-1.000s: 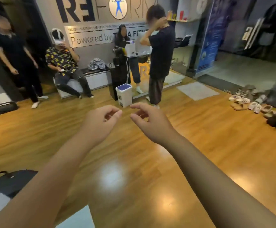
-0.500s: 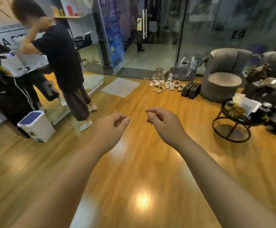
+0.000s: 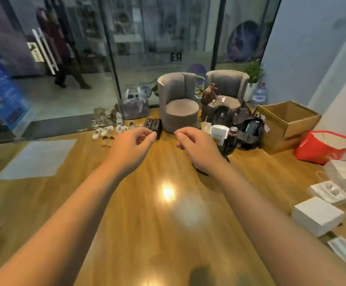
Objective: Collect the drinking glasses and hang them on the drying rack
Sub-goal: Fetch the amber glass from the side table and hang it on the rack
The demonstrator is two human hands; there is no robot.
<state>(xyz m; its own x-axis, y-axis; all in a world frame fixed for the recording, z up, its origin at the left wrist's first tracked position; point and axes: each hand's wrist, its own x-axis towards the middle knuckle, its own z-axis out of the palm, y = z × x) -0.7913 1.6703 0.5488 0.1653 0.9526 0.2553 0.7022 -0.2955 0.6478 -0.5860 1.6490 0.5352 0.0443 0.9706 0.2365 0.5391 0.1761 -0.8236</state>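
No drinking glass and no drying rack shows in the head view. My left hand (image 3: 132,148) and my right hand (image 3: 198,148) are stretched out in front of me over the wooden floor, side by side with a small gap between them. Both hold nothing. The fingers of each are loosely curled, thumb and forefinger close together but apart from the palm.
Two grey round armchairs (image 3: 178,102) stand against a glass wall ahead. A small round table (image 3: 225,145) with a bottle and boxes sits behind my right hand. Shoes (image 3: 106,131) lie near the glass door. A cardboard box (image 3: 285,122), red bag (image 3: 322,147) and white boxes (image 3: 316,215) line the right.
My view has swung to the right, from the people and the white bin to the armchairs and the boxes. Both hands have stayed held out in front in the same curled pose.
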